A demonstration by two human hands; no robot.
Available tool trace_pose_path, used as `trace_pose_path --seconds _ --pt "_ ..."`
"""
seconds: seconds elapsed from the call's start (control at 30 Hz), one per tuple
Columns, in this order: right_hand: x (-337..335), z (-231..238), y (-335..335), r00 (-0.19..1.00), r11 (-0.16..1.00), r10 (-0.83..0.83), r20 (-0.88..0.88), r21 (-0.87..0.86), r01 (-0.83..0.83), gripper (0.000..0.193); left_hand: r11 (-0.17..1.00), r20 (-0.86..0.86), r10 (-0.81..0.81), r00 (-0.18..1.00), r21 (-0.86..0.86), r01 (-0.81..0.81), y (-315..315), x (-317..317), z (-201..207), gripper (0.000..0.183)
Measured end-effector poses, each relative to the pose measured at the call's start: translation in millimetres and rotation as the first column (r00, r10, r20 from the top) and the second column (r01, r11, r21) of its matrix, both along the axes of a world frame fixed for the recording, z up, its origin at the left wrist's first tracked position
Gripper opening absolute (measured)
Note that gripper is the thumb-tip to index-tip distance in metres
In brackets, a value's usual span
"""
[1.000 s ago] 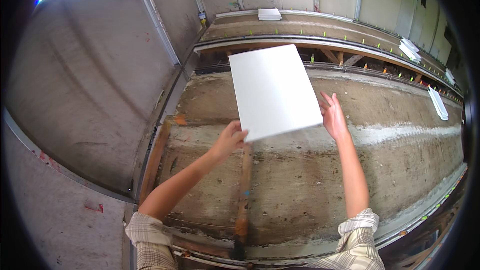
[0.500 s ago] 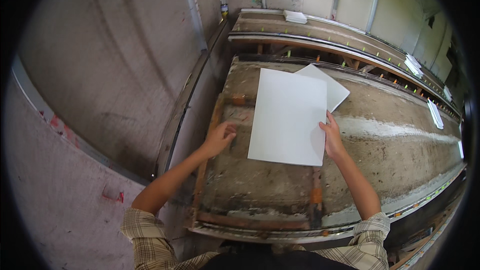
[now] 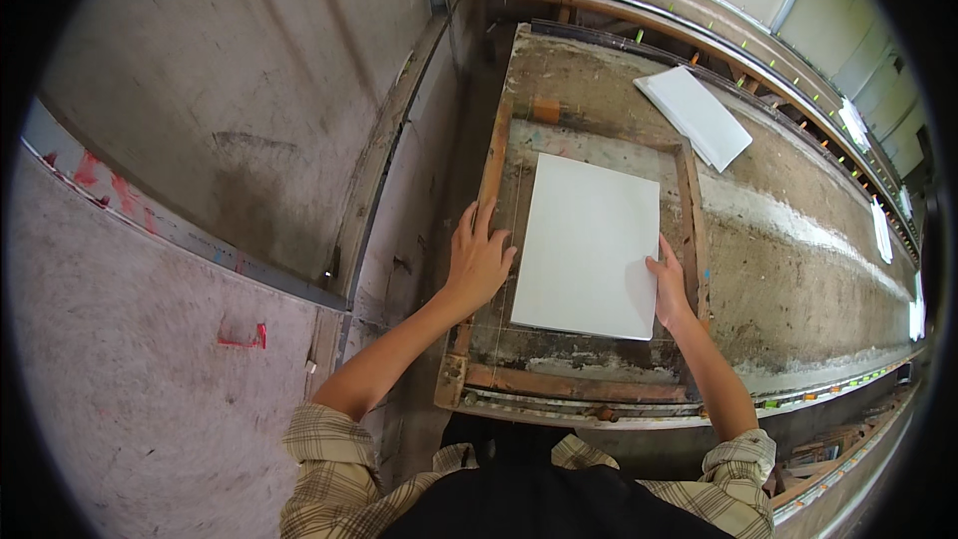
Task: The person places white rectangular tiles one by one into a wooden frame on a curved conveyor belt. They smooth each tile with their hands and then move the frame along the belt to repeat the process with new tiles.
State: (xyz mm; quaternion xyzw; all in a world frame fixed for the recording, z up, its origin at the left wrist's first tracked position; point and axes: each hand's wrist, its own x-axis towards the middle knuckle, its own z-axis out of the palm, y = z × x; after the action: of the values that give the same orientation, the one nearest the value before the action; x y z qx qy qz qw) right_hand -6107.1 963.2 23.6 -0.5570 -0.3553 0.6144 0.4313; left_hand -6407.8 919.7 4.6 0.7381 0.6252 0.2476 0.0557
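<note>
Paper (image 3: 587, 245) is showing just right of the picture's centre, against a wooden frame (image 3: 579, 382); my right hand (image 3: 671, 284) is clamping the paper's right edge, and my left hand (image 3: 479, 260) (touching the frame or not, I cannot tell) is holding its fingers apart.

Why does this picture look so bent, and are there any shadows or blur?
In the head view, the fisheye lens bows the front edge of the long worktable and leaves black corners; in the same view, a soft shadow falls on the white sheets beside the right hand; there too, the small white pile at far right is too soft for detail.
</note>
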Motion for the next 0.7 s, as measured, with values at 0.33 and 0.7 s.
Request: trace_pose_path --seconds 0.33,0.7 --pt "-0.1 -17.7 0.4 0.998 0.999 0.033 0.048 0.015 -0.033 0.058 1.000 -0.028 0.015 1.000 -0.005 -0.015 -2.7 6.0 1.8 0.020" --pt "-0.4 -17.3 -3.3 0.993 0.999 0.009 0.121 0.037 -0.014 0.059 1.000 -0.013 0.023 1.000 0.006 -0.022 -5.6 8.0 2.9 0.018"
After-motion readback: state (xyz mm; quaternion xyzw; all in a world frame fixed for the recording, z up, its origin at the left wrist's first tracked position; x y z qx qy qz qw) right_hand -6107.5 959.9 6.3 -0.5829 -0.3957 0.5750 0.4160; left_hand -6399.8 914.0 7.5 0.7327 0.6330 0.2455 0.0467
